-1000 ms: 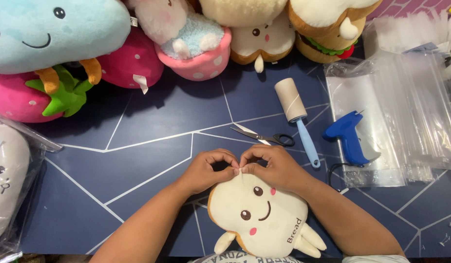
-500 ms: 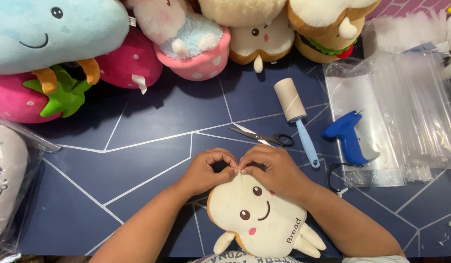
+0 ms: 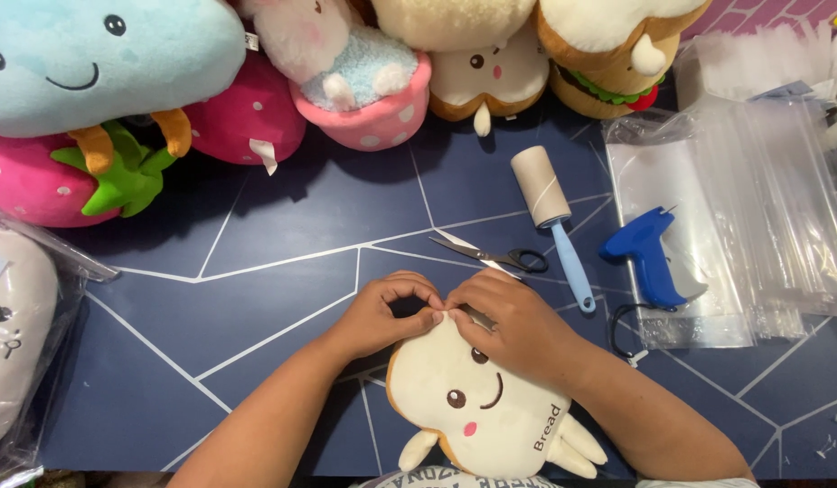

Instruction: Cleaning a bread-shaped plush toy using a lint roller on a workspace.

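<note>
Cut off at the bottom edge: both forearms and the lower rim of the bread-shaped plush toy [image 3: 486, 411]. Hidden under the right hand [image 3: 513, 325]: the toy's top right corner and whatever sits between the fingertips, too small to make out. Half out of frame on the left: a white plush in a clear bag [image 3: 16, 348]. Along the top, cropped by the edge: a blue cloud plush [image 3: 102, 59], a pink strawberry plush [image 3: 34, 181], a pink cupcake plush [image 3: 355, 81], a burger plush [image 3: 608, 54].

On the right, a stack of clear plastic bags [image 3: 762, 208], flat and glossy, with a blue tagging gun [image 3: 649, 258] lying on it. Near the middle of the dark blue table [image 3: 256, 235]: a lint roller [image 3: 554, 221] and scissors [image 3: 491, 255].

Left hand [image 3: 382, 316] curled, fingertips pinched against the right hand's at the toy's top edge; both closed on that edge, toy lying face up just below the grip.
</note>
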